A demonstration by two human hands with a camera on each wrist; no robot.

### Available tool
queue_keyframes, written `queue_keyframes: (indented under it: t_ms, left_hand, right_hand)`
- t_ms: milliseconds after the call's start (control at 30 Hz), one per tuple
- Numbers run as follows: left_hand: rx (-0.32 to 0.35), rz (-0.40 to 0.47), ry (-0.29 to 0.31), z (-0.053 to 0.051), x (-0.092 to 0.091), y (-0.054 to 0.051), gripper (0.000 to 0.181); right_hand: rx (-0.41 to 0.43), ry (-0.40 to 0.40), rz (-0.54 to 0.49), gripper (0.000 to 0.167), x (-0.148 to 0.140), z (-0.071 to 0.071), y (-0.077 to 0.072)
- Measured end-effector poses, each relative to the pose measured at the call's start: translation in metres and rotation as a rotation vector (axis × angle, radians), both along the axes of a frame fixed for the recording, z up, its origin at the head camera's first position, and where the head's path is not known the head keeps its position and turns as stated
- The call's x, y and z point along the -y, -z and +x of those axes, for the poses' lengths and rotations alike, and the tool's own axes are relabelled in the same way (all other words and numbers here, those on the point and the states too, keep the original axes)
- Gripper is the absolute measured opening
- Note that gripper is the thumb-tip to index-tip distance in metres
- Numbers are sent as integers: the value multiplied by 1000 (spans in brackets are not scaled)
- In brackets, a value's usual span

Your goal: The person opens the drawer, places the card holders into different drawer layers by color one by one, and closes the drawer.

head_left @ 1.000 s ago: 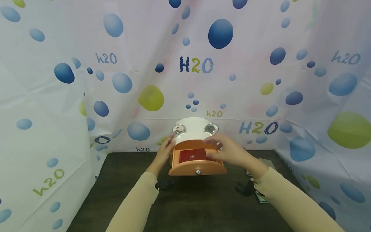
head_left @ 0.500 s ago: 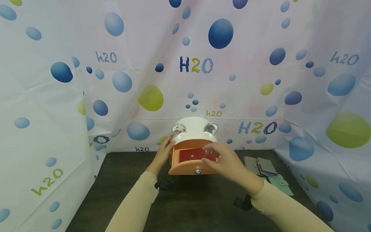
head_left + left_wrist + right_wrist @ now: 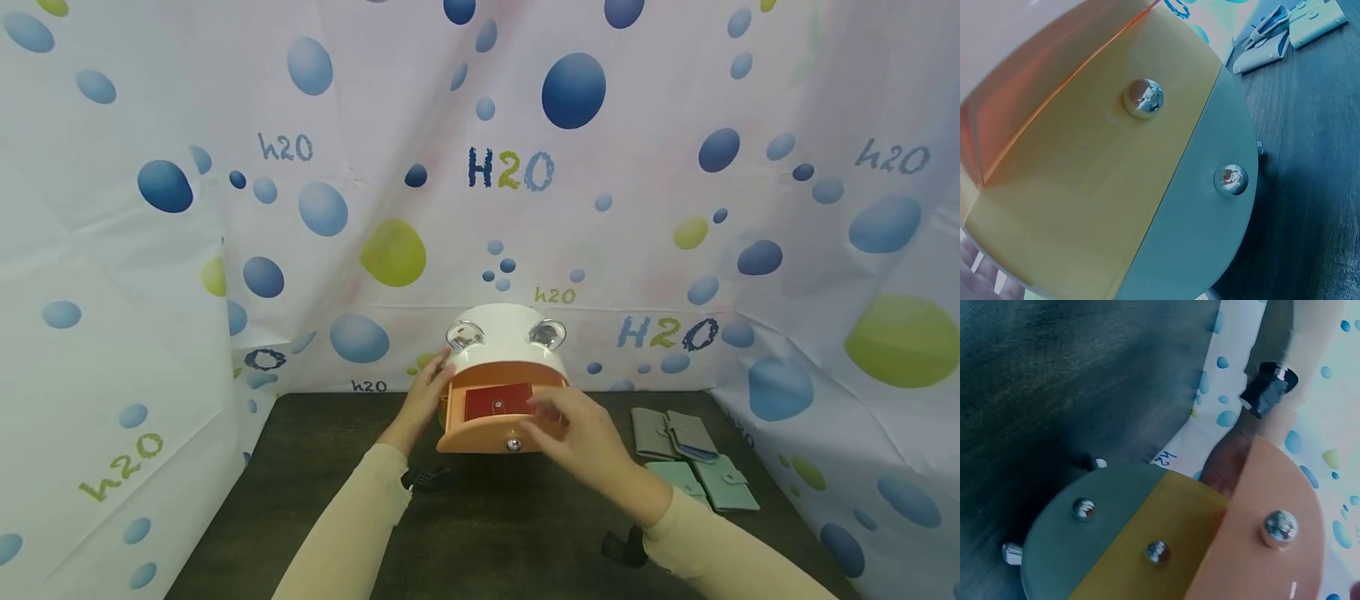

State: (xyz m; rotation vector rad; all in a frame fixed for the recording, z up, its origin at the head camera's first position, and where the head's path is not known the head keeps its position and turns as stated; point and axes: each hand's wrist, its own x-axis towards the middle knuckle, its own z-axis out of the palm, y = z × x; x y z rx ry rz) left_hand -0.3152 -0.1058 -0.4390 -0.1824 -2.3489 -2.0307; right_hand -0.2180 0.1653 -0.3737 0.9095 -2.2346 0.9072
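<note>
One red snap-fastened wallet [image 3: 495,398], apparently released in orange curved-front drawer [image 3: 480,437]. Right hand [image 3: 588,433] drawn back, loose-fingered; left hand [image 3: 422,400] relaxed against white domed cabinet [image 3: 504,335].

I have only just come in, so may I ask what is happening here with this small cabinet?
A person is busy at a small rounded cabinet on a dark table. Its orange top drawer is pulled out, with a red wallet inside. The left hand rests against the cabinet's side; the right hand is at the drawer's right end, though whether it touches the wallet is unclear. Grey wallets and green wallets lie to the right.
</note>
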Motion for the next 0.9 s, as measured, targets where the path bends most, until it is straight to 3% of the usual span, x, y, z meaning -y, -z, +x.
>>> queue_keyframes:
  t_ms: [133, 333, 667, 767, 900]
  left_hand:
    - [-25, -19, -17, -4, 0, 9, 64]
    - [-62, -45, -25, -2, -1, 9, 69]
    - [-9, -42, -32, -4, 0, 11, 64]
    - [-14, -43, -29, -4, 0, 10, 65]
    - [-8, -35, 3, 10, -1, -9, 61]
  right_hand:
    - [-65, -2, -15, 31, 1, 0, 12]
    - [-158, -14, 3, 31, 2, 0, 26]
    - [-185, -29, 46, 32, 4, 0, 43]
    - [-195, -31, 53, 24, 5, -2, 46]
    - [-221, -32, 70, 25, 7, -3, 51]
